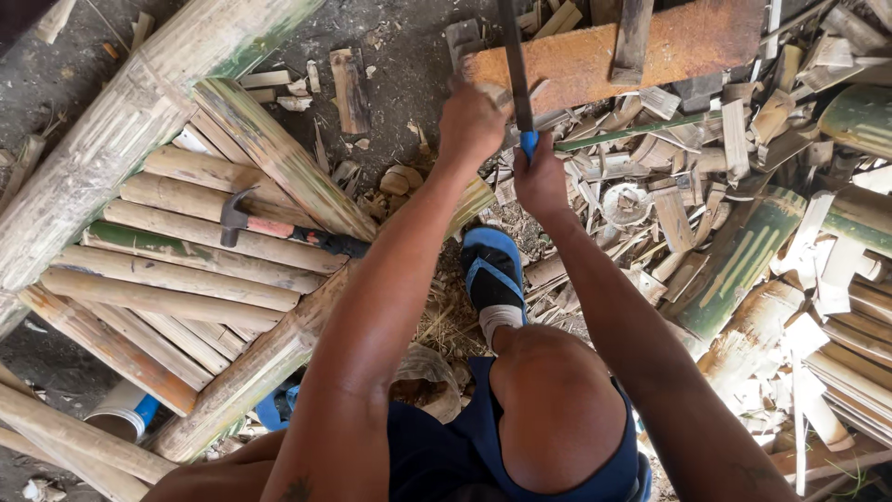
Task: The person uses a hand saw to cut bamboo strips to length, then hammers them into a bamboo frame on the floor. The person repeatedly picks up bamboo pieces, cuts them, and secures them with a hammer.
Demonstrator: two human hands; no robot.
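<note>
Right hand (541,181) fingers clasp blue-handled blade (517,74); left hand (471,123) fingers curl on bamboo strip (497,93).

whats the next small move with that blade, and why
Probably draw the long dark blade with the blue handle back toward the body. The right hand grips its handle, the left hand steadies beside the blade, and the blade stands upright against the flat orange-brown plank.
</note>
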